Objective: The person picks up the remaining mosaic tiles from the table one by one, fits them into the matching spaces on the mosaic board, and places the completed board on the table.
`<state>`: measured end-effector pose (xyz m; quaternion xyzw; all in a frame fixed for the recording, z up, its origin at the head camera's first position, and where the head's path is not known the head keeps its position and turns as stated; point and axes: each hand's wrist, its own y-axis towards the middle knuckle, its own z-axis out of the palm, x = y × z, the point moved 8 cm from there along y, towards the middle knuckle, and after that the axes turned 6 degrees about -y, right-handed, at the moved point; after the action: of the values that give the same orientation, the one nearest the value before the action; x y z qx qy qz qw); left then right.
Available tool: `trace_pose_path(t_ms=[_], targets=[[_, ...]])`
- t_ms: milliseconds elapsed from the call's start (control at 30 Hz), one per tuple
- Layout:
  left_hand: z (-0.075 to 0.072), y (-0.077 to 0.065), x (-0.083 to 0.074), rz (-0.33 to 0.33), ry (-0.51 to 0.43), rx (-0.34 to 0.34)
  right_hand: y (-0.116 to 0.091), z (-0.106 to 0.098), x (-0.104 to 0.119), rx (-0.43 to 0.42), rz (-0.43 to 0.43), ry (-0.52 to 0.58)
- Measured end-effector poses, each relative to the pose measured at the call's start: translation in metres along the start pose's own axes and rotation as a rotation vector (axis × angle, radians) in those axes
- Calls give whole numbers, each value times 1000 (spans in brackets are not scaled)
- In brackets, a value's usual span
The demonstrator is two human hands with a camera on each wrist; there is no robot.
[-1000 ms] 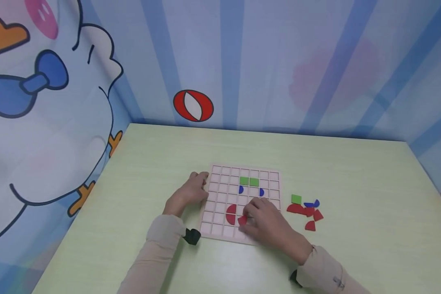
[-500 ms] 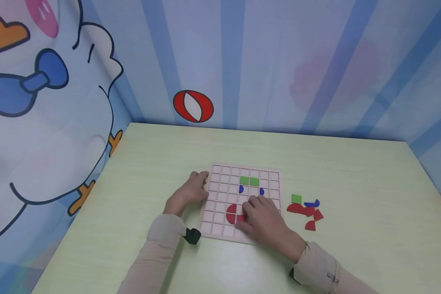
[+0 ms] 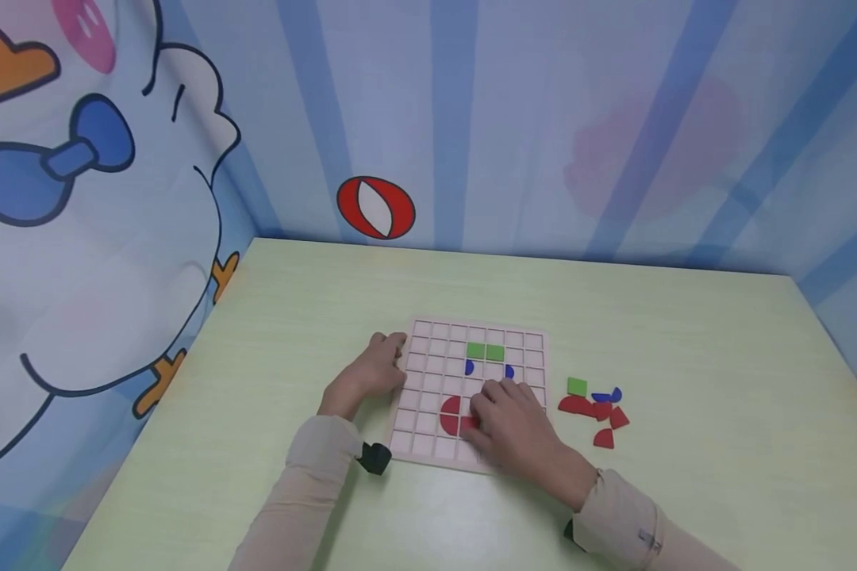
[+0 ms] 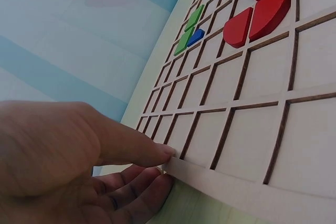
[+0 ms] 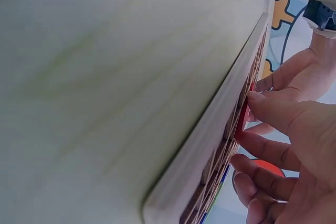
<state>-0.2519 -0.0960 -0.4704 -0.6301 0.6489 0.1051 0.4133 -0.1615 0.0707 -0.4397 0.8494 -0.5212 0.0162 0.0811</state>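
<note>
A light wooden grid board (image 3: 420,381) lies on the table. My left hand (image 3: 367,373) grips its left edge, the thumb (image 4: 157,153) on the rim and the other fingers lower, partly out of sight. My right hand (image 3: 517,428) pinches a red quarter-circle piece (image 3: 468,423) between thumb and index finger, low over a cell. Left of that piece, two red quarter-circle pieces (image 3: 450,425) sit in cells. Farther up the board are two green square pieces (image 3: 495,353) and two small blue half-round pieces (image 3: 469,367). The right hand hides some cells.
Right of the board lie loose pieces: a green square (image 3: 577,387), several red pieces (image 3: 604,438) and small blue ones (image 3: 616,394). A printed cloth wall (image 3: 514,127) stands behind the pale table (image 3: 700,349). Dark devices are strapped at both wrists.
My right hand has lowered the red quarter-circle piece slightly into line beside the other two, its thumb now covering more of it. The left hand stays on the board's edge.
</note>
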Motion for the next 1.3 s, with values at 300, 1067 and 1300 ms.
trace_pose_path(t_ms=[300, 1067, 1300], targets=[[-1, -1, -3, 3, 28, 1, -1, -1, 2, 1, -11, 23], [0, 0, -1, 3, 6, 10, -28, -25, -51, 25, 197, 84], [-1, 0, -1, 1, -11, 8, -43, -29, -75, -34, 217, 75]])
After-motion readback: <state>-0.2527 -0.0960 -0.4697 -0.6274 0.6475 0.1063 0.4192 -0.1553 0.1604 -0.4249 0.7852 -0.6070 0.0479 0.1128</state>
